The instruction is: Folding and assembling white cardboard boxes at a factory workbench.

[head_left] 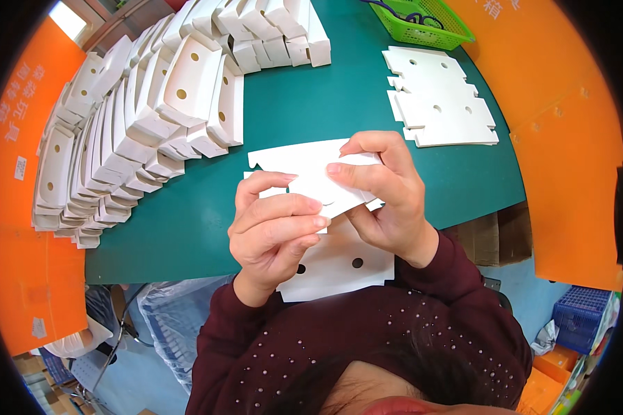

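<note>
My beaded maroon top (367, 321) sits closest; my left fingers (291, 205) and right fingers (370, 180) pinch a folded white card (318, 185) over the green worktop (311, 104).

Left orange panel (31, 277): pale characters (12, 131), printed sticker (21, 168); right orange panel (567, 159): pale characters.

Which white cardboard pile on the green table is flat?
The right-hand pile, beside the green basket: its sheets lie flat, while the white boxes at left are folded.
</note>
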Demonstrator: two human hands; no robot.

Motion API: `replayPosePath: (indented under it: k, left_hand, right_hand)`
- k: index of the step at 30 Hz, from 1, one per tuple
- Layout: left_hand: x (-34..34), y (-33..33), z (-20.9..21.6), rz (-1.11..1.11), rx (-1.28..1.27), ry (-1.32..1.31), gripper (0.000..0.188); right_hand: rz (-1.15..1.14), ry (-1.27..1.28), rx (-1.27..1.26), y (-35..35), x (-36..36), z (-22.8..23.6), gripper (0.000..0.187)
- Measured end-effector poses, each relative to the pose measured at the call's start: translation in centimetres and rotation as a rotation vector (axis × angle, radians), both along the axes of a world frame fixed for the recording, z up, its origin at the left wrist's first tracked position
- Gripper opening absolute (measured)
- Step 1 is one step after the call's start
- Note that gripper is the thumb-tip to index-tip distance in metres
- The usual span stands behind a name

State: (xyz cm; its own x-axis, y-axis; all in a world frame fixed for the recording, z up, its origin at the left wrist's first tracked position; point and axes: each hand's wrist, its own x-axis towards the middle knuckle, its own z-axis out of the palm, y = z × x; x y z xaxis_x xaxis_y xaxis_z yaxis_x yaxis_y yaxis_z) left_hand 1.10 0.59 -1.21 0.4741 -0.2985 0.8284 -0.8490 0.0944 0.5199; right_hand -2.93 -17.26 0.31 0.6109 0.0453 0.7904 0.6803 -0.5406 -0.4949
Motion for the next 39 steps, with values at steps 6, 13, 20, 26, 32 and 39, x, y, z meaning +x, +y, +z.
replayPosePath:
  k: [6,13,20,26,32,39]
  left_hand:
    - [-0.5,-0.7,0.0,0.122,0.054,-0.102,0.017]
    - [-1.0,-1.3,0.0,0.119,0.017,-0.011,0.023]
    - [-0.7,-3.8,-1.8,0.051,-0.122,-0.124,0.060]
    - [-2.2,0.4,-3.0,0.103,0.348,0.142,0.066]
    - [4.2,9.8,0.3,0.939,0.171,-0.154,0.041]
    - [16.8,28.5,8.1,1.521,0.383,-0.100,0.045]
  right_hand:
    - [0.030,0.043,0.001,0.1,0.0,0.4,0.037]
    - [0.213,0.019,-0.037,-0.4,-0.2,0.3,0.031]
    - [-0.037,-0.087,0.029,0.4,0.3,0.2,0.036]
    - [0.090,0.146,0.971,-1.9,0.6,-0.1,0.042]
    - [-0.048,0.198,0.460,-2.4,0.3,-2.0,0.063]
    - [0.409,0.543,-0.844,-2.8,-4.9,-1.7,0.050]
